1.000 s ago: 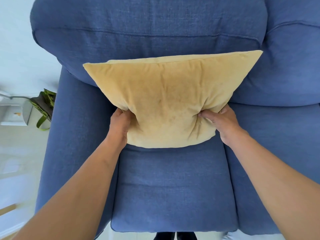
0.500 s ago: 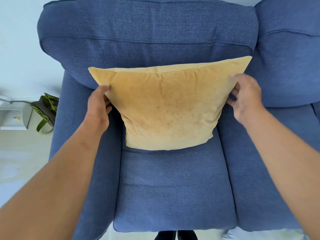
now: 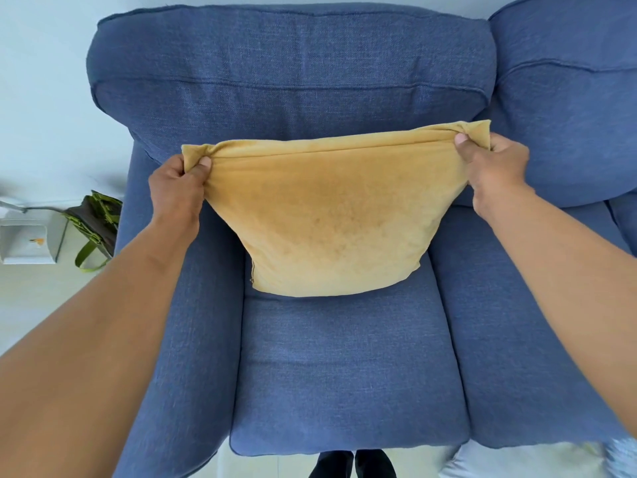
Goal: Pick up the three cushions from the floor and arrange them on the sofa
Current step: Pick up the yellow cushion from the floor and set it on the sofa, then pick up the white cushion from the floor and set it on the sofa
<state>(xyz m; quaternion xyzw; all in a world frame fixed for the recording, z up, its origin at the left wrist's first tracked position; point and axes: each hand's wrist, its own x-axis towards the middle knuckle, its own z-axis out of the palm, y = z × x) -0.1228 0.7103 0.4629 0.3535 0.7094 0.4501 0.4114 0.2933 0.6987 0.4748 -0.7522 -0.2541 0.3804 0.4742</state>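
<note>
While the square mustard-yellow velvet cushion leans against the blue fabric sofa, left hand and right hand fingers pinch its far corners.

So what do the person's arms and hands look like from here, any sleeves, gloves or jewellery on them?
Both arms are bare from the frame edge to the wrist: no sleeves in view. The left hand and right hand wear no gloves, and no rings, watch or bands show on the parts visible. Fingernails are short and unpainted. Nothing is marked or strapped on either forearm. The far sides of the fingers are hidden.
</note>
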